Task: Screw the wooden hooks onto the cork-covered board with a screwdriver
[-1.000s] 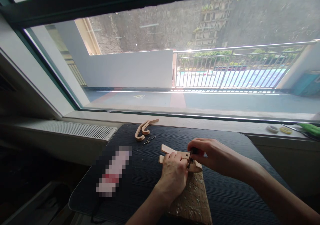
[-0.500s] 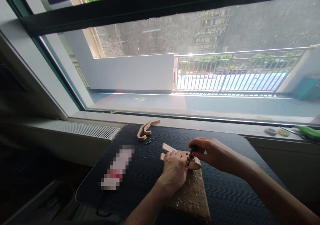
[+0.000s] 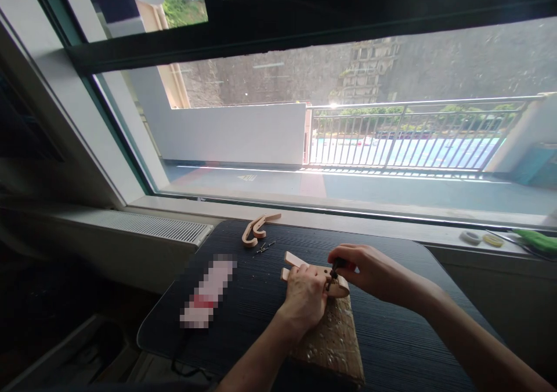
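My left hand is closed over a pale wooden hook, pressing it onto a worn wooden block. A hole shows in the wood beside my fingers, and two flat ends stick out past the hand on the left. My right hand grips the dark handle of a screwdriver. Its shaft points down at the hook's curved end, close to my left fingertips. Whether a screw sits under the tip I cannot tell.
More wooden hooks lie at the far side of the dark table, with several screws near them. A blurred pink item is at left. Tape rolls and a green cloth rest on the windowsill.
The view has tilted up slightly, so the scene sits a little lower. Both hands keep nearly the same hold and place on the hook and screwdriver.
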Demonstrator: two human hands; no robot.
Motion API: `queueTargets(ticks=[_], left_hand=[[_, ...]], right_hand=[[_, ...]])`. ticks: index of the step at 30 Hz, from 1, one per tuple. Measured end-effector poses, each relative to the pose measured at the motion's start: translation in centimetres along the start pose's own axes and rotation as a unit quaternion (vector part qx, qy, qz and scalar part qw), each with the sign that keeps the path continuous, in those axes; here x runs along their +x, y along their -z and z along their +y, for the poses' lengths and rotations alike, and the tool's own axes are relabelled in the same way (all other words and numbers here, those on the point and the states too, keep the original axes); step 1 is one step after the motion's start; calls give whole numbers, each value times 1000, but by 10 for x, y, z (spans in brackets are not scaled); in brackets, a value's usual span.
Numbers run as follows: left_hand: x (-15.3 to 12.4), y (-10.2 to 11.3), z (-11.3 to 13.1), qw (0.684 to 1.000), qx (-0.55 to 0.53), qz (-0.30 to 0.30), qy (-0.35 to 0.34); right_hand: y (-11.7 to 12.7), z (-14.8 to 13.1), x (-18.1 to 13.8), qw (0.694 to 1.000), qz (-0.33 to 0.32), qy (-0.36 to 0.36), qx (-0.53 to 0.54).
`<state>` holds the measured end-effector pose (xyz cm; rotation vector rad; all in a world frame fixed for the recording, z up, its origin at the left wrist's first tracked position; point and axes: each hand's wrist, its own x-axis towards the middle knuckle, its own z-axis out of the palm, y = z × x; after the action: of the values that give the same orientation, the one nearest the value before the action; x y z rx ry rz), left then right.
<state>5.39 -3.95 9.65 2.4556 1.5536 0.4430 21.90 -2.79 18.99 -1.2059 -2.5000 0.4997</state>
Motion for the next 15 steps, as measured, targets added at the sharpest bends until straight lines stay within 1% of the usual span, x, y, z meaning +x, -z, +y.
queueTargets(ticks=[7,12,15], left_hand=[[4,0,-3,1000,-21,-4,-3],[7,0,-4,999,-32,-12,-4],[8,0,-4,999,-28,-20,1]], right_hand=[[-2,5,10,1000,-9,-9,-9],[-3,9,15,999,-11,-29,-21],[-1,11,14,999,-20,-42,0]])
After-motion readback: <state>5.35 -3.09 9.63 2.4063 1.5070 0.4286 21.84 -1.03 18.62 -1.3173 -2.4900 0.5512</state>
